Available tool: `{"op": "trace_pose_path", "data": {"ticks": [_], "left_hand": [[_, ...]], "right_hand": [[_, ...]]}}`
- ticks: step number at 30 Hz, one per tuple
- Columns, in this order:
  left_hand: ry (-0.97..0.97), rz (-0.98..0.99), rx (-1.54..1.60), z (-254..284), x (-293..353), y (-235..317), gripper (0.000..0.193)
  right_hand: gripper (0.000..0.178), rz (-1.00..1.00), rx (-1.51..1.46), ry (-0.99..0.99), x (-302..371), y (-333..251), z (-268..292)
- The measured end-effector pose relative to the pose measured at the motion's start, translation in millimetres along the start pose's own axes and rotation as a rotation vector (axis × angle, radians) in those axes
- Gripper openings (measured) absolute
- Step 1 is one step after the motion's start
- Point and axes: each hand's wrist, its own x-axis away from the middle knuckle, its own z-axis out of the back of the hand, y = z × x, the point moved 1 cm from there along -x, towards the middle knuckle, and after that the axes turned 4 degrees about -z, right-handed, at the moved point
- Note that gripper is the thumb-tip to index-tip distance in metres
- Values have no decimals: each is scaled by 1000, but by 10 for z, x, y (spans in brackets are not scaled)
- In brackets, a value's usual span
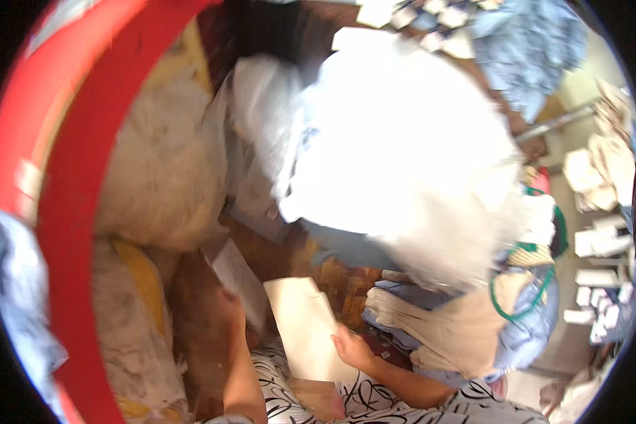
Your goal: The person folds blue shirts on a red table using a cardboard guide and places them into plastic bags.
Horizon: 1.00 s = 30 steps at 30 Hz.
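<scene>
My right hand (353,348) grips the right edge of a stiff cream sheet (304,321), which looks like card or a flat folder. The sheet stands tilted over my lap, where I see patterned black-and-white clothing (364,396). Smeared by motion, my left hand (231,304) is raised beside a pale grey flat panel (237,275). Its fingers do not show clearly, and I cannot tell whether it touches the panel. A brown flat piece (318,397) lies below the cream sheet.
A large white plastic-wrapped bundle (410,141) fills the middle. On the left stand bulky beige sacks (162,162) by a red curved edge (71,268). Folded beige and blue cloth (459,325) is piled at right, with a green loop (505,311). Blue fabric (526,42) lies far right.
</scene>
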Motion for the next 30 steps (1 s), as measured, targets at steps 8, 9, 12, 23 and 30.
{"op": "trace_pose_path", "data": {"ticks": [8, 9, 12, 23, 30], "left_hand": [[88, -439, 157, 2387, 1525, 2557, 42], [107, -537, 106, 2593, 1630, 2774, 38], [140, -654, 77, 3142, 1834, 3346, 20], [-222, -732, 363, 2852, 848, 6080, 19], [-691, -595, 224, 728, -966, 6720, 34]], "right_hand": [[36, 535, 38, 111, 1100, -1884, 1684], [31, 539, -32, 159, 1269, -1995, 2038], [29, 368, -243, 337, 1531, -1958, 2989], [40, -278, -977, 1018, -1069, -759, 3794], [52, -364, -688, 954, -1129, -1669, 4318]]}}
